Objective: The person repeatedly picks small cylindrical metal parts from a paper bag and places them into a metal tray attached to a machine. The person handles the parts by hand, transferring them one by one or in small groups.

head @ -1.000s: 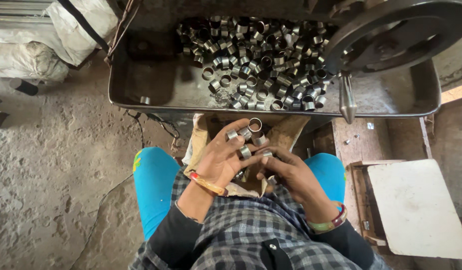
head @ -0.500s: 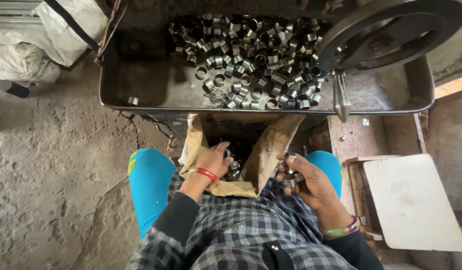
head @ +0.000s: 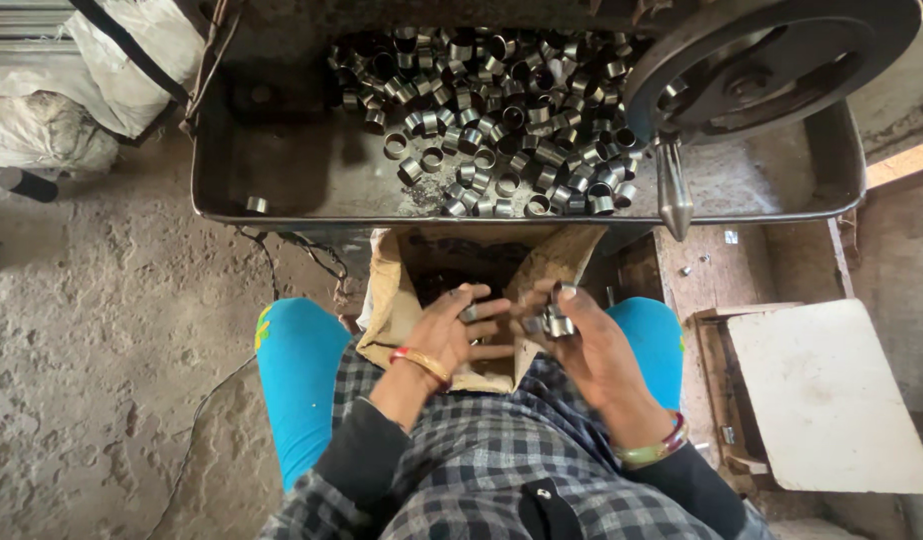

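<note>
My left hand (head: 459, 330) hovers over the mouth of a brown sack (head: 486, 265) between my knees, fingers spread, with a small metal ring against its fingers. My right hand (head: 573, 335) is beside it, fingers curled around several short metal rings (head: 553, 318). A heap of the same metal rings (head: 501, 110) lies in the long metal tray (head: 281, 170) just beyond the sack.
A large dark wheel (head: 771, 65) with a pointed metal handle (head: 673, 190) overhangs the tray's right end. A white board (head: 826, 395) lies on a wooden frame at right. White sacks (head: 71, 90) sit at far left on the dusty floor.
Both hands dropped from just under the tray down to the sack's mouth and moved apart, then came closer together; the right hand now shows rings in its fingers.
</note>
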